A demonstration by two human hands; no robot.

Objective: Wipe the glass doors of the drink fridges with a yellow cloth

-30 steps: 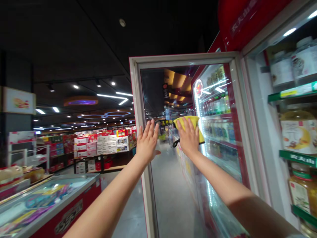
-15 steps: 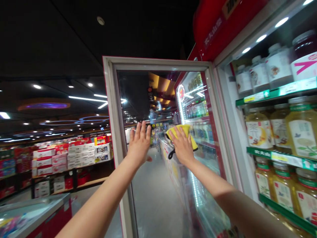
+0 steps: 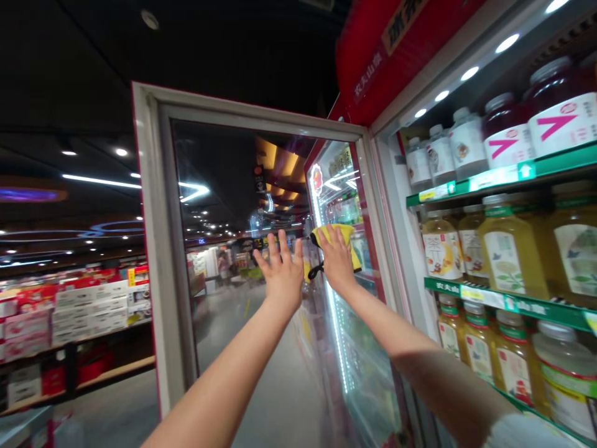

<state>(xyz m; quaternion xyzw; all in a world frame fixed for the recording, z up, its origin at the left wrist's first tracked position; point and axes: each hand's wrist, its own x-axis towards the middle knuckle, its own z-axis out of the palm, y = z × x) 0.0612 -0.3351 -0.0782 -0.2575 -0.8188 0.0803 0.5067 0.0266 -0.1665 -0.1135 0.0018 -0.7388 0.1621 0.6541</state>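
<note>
A glass cooler door (image 3: 224,186) with a pale frame stands swung open in front of me. My right hand (image 3: 338,264) lies over a yellow cleaning cloth (image 3: 355,256) with dark edging, holding it against the glass. From the cloth's left side a black loop hangs. To the left of it is my left hand (image 3: 283,277), holding nothing, with its fingers spread at the pane; whether the palm touches the glass I cannot tell. Shelves of bottled drinks show through or in the glass behind the hands.
On the right, the open cooler holds several tea bottles (image 3: 508,249) on shelves with green price strips (image 3: 489,295). The door's outer frame (image 3: 156,261) stands left of my hands. Farther left, stacked boxes (image 3: 91,311) sit on shelves beside a grey floor (image 3: 119,404).
The view has turned right, so the door sits farther left. My left hand has moved right across the pane, nearer the cloth, its fingers wider apart. My right hand stays on the cloth.
</note>
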